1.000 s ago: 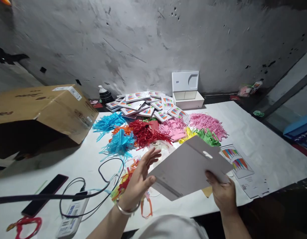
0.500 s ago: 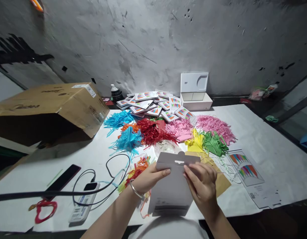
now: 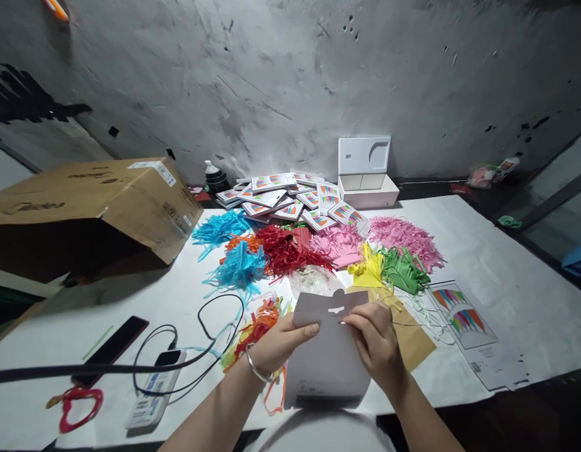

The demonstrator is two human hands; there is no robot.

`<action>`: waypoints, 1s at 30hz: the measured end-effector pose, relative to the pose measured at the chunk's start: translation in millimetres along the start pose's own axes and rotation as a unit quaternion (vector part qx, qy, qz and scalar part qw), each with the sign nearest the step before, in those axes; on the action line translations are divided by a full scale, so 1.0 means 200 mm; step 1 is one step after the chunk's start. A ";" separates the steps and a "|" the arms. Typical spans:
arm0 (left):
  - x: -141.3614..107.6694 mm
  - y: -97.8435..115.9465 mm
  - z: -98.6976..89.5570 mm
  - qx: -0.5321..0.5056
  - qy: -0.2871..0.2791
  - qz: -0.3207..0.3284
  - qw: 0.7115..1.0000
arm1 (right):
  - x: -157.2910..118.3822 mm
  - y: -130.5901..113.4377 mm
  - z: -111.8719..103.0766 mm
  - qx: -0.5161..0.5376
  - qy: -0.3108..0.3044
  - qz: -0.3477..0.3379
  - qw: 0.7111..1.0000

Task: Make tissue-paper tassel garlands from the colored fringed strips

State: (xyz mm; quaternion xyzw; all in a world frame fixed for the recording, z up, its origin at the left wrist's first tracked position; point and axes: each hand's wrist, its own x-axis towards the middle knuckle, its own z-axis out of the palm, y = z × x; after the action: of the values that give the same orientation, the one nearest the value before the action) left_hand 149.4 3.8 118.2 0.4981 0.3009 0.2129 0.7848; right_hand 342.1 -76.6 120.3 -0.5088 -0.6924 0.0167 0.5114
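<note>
Upright at the table's front edge stands a grey-white hang-tab box [image 3: 325,364] with a cut-out hole near its top. My left hand [image 3: 283,339], a silver bangle at its wrist, grips the box's left side, thumb flat on the face. The fingers of my right hand [image 3: 377,336] are pinched against the box face just below the hole. A tiny white spot [image 3: 342,322] shows at those fingertips; what it is I cannot make out. Beyond the box lie a clear plastic bag [image 3: 313,280] and a tan envelope-like sheet [image 3: 415,342].
Tassel bundles in blue [image 3: 240,267], red [image 3: 290,251], pink [image 3: 403,242], yellow [image 3: 367,269] and green [image 3: 406,270] spread across the table. Printed packs [image 3: 271,199] are piled behind. A carton [image 3: 144,207], phone [image 3: 114,348], power bank [image 3: 153,395] and cables sit left; a flat printed box [image 3: 478,339] lies right.
My right fingers have moved slightly left and tightened into a pinch below the hole, where a small white spot now shows. My left hand keeps its grip on the box.
</note>
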 end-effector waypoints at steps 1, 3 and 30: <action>0.00 0.00 0.00 -0.006 0.005 -0.001 1.000 | -0.02 0.00 -0.01 0.025 0.027 0.031 0.999; 0.01 0.01 0.00 -0.004 0.022 0.002 1.000 | -0.07 0.01 -0.06 0.079 0.039 0.099 0.991; -0.06 -0.05 0.12 0.347 -0.007 0.170 0.922 | -0.08 -0.10 0.00 -0.038 -0.233 0.096 0.967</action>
State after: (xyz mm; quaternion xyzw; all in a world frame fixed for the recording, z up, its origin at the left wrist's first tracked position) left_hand 157.0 -22.9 119.6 0.7846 0.2612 0.2213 0.5169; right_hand 327.9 -98.1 120.8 -0.5741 -0.7404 0.1572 0.3124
